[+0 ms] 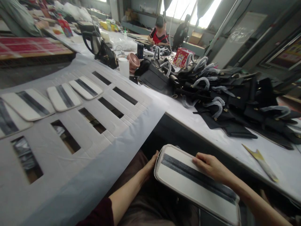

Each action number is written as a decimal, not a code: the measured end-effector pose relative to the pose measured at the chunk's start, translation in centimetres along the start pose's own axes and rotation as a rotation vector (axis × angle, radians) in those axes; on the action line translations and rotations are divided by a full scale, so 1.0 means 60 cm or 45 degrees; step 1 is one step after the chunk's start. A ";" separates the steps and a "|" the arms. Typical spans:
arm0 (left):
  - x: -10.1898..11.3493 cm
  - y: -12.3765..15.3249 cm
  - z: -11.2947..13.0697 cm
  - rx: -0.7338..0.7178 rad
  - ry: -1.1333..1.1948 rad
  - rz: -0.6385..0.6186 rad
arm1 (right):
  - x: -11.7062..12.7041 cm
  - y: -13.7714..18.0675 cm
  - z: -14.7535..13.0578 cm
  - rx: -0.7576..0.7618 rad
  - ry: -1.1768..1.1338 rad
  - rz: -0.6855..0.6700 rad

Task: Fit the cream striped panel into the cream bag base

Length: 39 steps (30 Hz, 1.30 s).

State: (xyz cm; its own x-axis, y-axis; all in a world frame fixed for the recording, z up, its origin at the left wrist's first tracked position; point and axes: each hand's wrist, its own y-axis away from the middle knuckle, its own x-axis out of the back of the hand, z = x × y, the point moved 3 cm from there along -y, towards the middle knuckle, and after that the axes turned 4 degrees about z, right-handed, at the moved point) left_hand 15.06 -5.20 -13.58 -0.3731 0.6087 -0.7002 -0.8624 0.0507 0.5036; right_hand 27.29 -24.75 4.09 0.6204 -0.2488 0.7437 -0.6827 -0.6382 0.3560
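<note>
A white panel (197, 185) with a dark stripe down its middle lies low in front of the person, over the lap and below the near edge of the table (211, 131). Its long axis runs from the upper left, near the table's edge, down to the lower right, and the stripe follows that same line. The rounded end points up and left.

The left hand (151, 161) sits at that rounded end, just beside the panel's rim; its fingers are mostly hidden behind the panel, so I cannot tell whether they are curled or spread. The right hand (209, 166) rests on top of the panel along its far long edge, fingers bent over the surface and pressing flat on it, near the stripe.

To the left a gray sheet (77, 150) with rows of rectangular cutouts hangs over the table's edge, its corner close to the left forearm. Three more white panels (63, 97) lie on it, well apart from the hands. To the right, a pile of black bags (225, 94) crowds the tabletop, and a gold-tipped strip (261, 161) lies near the table's edge, close to the right forearm. Between sheet and table there is a dark open gap just above the panel
</note>
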 end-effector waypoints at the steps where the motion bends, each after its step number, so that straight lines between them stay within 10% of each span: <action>1: 0.002 -0.002 -0.003 -0.005 0.013 0.005 | -0.003 0.000 -0.002 0.010 0.050 0.002; 19: 0.012 -0.022 -0.023 -0.022 0.118 0.025 | -0.066 0.037 -0.030 0.514 1.031 0.917; 28: 0.010 -0.011 -0.020 -0.059 0.144 0.015 | -0.032 0.028 -0.007 0.297 0.146 0.910; 39: -0.002 -0.017 -0.020 -0.082 0.194 -0.135 | -0.160 0.022 -0.101 0.827 1.038 0.413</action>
State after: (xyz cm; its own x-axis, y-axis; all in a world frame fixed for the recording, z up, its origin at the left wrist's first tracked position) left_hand 15.57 -6.26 -14.60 -0.3224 0.4758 -0.8183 -0.9179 0.0542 0.3932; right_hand 18.07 -18.77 0.83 -0.1578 -0.0702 0.9850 -0.2847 -0.9519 -0.1134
